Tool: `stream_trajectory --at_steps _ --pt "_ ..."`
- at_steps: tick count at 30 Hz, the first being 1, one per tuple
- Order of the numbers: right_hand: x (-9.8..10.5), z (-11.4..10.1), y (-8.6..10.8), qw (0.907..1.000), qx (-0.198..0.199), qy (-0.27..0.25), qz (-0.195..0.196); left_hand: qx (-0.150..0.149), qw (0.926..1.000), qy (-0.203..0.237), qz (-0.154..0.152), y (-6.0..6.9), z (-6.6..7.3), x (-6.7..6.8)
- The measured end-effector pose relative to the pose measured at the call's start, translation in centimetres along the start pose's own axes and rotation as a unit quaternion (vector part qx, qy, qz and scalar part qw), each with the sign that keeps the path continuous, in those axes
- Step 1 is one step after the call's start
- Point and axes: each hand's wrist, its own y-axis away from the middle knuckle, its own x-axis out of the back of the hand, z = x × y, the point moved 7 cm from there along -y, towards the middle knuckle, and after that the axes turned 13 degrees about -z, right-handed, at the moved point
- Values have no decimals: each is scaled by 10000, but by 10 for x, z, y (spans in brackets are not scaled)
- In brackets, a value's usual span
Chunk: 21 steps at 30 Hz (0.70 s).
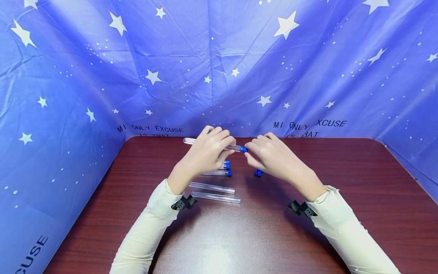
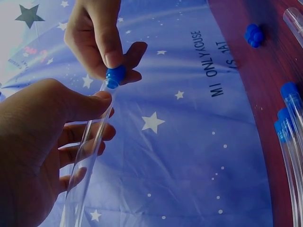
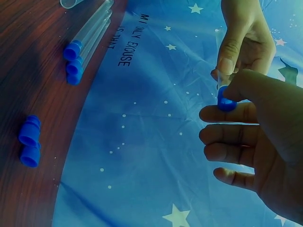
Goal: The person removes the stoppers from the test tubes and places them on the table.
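My left hand (image 1: 209,152) grips a clear tube (image 1: 189,140) above the table, the thumb pressing it against the fingers near its capped end. At that end my right hand (image 1: 273,156) pinches a blue cap (image 1: 244,149) between thumb and forefinger. In the left wrist view the cap (image 2: 115,75) sits at the mouth of the tube (image 2: 87,156), with the left hand (image 2: 42,137) around the tube. The right wrist view has the cap (image 3: 226,99) under the thumb of the right hand (image 3: 270,127), its other fingers spread apart.
Several blue-capped tubes (image 3: 87,40) lie side by side on the table (image 1: 137,198), partly under my left hand. Nearer me are two uncapped tubes (image 1: 213,187). Loose blue caps (image 3: 30,135) lie together below my right hand. A star-patterned cloth (image 1: 212,57) hangs behind the table.
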Motion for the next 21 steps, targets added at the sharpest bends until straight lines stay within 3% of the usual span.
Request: stream_trajectory --at_steps 14,21 --pt "2 3 -1 10000 -37 -51 -56 -3 9998 -118 130 1 5 4" --pt "3 8 -1 9998 -115 -24 -131 4 9998 -186 -29 -3 4 4"
